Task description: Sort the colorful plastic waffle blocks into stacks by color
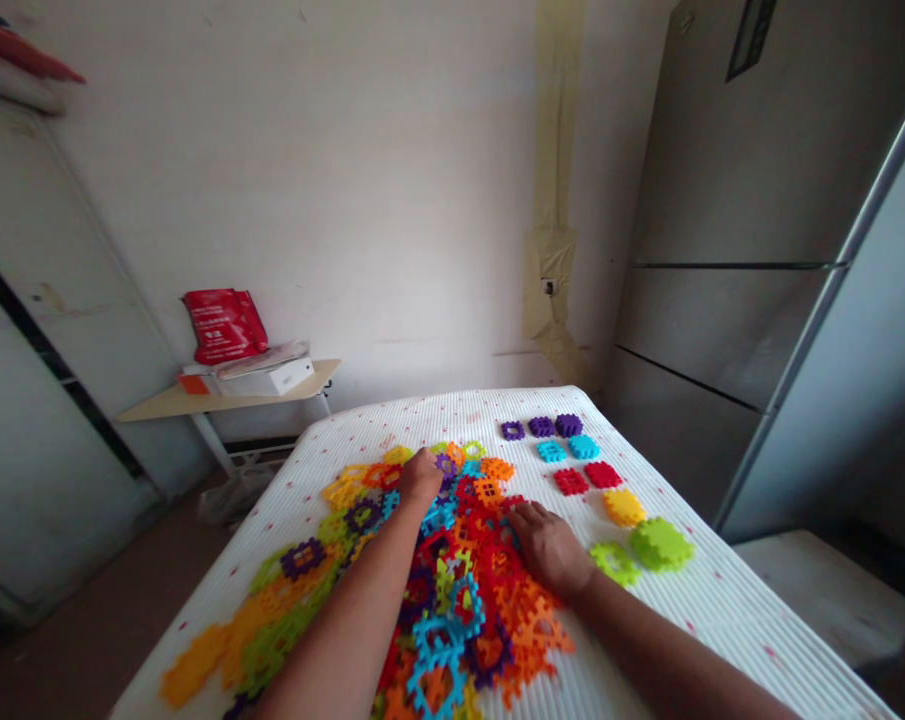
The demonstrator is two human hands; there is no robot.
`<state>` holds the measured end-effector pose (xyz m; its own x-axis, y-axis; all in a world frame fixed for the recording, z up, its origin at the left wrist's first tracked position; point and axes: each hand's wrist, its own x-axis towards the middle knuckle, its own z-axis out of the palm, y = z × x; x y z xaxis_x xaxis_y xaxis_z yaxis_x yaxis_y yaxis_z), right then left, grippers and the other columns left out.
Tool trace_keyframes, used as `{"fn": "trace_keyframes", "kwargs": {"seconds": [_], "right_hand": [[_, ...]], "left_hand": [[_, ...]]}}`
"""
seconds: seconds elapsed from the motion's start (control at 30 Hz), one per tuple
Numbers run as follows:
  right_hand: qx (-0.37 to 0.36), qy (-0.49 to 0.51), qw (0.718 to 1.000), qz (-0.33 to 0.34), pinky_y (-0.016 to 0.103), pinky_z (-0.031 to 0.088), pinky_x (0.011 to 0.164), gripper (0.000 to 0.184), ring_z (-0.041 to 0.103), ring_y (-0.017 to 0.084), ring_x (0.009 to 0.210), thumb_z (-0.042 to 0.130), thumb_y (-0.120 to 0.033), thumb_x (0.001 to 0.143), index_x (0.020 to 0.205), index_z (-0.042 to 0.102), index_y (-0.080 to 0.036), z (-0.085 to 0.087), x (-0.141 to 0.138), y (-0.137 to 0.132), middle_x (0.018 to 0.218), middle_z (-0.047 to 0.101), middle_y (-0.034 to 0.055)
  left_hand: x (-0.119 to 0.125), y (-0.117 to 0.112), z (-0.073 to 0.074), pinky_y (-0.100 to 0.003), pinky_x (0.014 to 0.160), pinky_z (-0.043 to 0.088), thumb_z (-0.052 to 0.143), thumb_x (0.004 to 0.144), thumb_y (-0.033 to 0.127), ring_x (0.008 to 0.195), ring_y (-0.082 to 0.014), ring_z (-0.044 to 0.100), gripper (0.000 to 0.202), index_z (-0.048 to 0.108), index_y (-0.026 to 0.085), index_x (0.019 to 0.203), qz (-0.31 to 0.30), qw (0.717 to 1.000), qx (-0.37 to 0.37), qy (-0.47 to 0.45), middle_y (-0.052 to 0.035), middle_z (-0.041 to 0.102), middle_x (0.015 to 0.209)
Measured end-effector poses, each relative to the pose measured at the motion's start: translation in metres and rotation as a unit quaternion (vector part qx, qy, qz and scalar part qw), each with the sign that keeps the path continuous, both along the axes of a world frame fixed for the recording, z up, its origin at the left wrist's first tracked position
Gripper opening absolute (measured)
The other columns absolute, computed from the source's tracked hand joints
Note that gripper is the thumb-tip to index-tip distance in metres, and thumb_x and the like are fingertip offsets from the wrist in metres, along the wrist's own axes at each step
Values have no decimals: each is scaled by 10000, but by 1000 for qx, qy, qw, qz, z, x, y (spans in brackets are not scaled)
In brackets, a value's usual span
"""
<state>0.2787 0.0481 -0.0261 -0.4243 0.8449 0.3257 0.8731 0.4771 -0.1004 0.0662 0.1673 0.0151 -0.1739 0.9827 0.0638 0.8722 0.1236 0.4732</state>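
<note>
A heap of flat interlocking plastic toy pieces [489,545], in red, orange, blue, purple, green and yellow, spreads over the table. My left hand [422,478] is closed at the far part of the heap, beside a purple piece [446,464]. Its fingertips are hidden, so what it grips cannot be made out. On the heap's right side rests my right hand [548,545], its fingers laid over red pieces [513,503] and nothing visibly gripped. Beyond it are sorted pieces: purple stacks [568,425], blue stacks [583,446], red stacks [602,474], a yellow stack [624,507] and green pieces [660,544].
The table wears a white ribbed cover [729,620]. A grey refrigerator [722,220] stands at the right. Against the back wall at left, a small table [152,405] carries a red bag [225,325] and a white box [283,377]. A wall socket [549,287] is behind.
</note>
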Motion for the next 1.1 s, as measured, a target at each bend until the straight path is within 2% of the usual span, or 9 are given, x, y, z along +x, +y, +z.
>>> {"fn": "trace_keyframes", "kwargs": {"seconds": [0.1,0.2,0.37,0.43,0.5,0.57,0.73,0.87,1.1], "right_hand": [[2,-3,1000,6,320,455,811,286,552,211,905,353,-214,918,1049,598,-144,-1,1,1,992,620,125],[4,-9,1000,12,316,452,810,277,550,214,916,373,-214,908,1052,597,-137,-2,1,0,994,618,128],[2,-19,1000,5,304,446,788,263,552,206,904,375,-248,920,1035,590,-150,-1,2,2,970,619,115],[-6,-30,1000,3,292,443,774,224,558,198,882,401,-225,904,999,591,-156,2,3,3,938,623,98],[-12,-34,999,0,277,440,759,183,565,185,852,424,-189,882,947,593,-163,7,3,4,897,627,79],[-12,-19,1000,-6,266,438,753,166,568,173,830,429,-155,865,898,591,-167,16,1,2,871,631,68],[8,89,996,31,261,448,793,192,578,164,882,429,-143,862,956,595,-169,41,-14,-15,940,645,74],[25,160,982,92,307,458,846,271,576,194,988,508,-255,853,1104,572,-176,46,-27,-26,1088,635,96],[6,114,986,118,384,425,921,561,522,247,1082,625,-327,767,1287,479,-175,46,-43,-37,1272,546,119]], "left_hand": [[-16,-6,3,-234,727,438,569,691,161,921,-192,637,209,622,204,888,-1,999,22,-38,-45,705,936],[-32,-25,10,-233,711,455,559,676,147,842,-174,644,186,606,191,850,-14,995,36,-94,-32,696,852],[-45,-89,14,-252,635,479,539,696,278,720,-169,638,217,565,168,882,-79,976,39,-199,-20,663,768],[-44,-116,10,-270,625,477,548,684,339,675,-173,621,252,549,170,871,-108,952,48,-282,-8,641,712],[-41,-136,5,-271,611,464,581,661,372,635,-167,598,291,528,180,874,-116,931,57,-342,9,623,670],[-36,-148,1,-261,590,446,606,648,389,606,-157,574,319,511,192,881,-112,923,67,-363,24,609,652],[-29,-155,-1,-234,522,387,604,667,415,536,-129,501,426,478,197,1011,-109,911,62,-393,51,571,635],[-29,-157,-6,-218,520,368,625,679,400,539,-117,474,524,449,186,1124,-120,896,56,-424,57,557,634],[-21,-165,-6,-207,530,369,645,677,353,547,-107,469,577,423,196,1186,-115,875,58,-467,58,564,638]]}}
